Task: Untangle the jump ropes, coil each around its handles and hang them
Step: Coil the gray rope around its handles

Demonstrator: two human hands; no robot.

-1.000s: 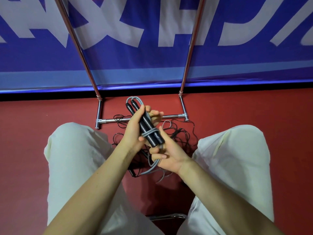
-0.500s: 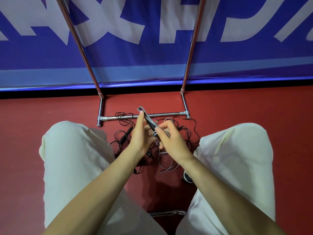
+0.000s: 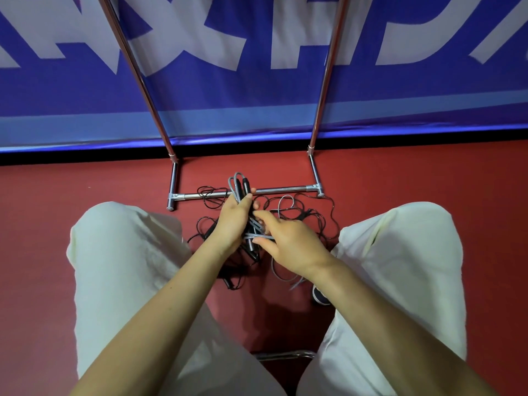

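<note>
1. Since half a second ago your handles have swung back upright, and your right hand (image 3: 288, 243) has come over the wraps instead of sitting beside your left hand (image 3: 235, 224).
2. Your left grip is closed round the pair of black handles (image 3: 242, 187), whose tips stick out above it.
3. Your right grip pinches the grey rope (image 3: 258, 237) and lays a turn across the handles just below the left grip.
4. You are mid-coil, I judge: loose grey rope trails under your right wrist toward the floor (image 3: 85, 181).
5. Next, keep tension, wind the slack, then tuck the end.
6. Beyond both grips, the tangled black ropes (image 3: 311, 212) wait by the rack (image 3: 285, 190).
</note>
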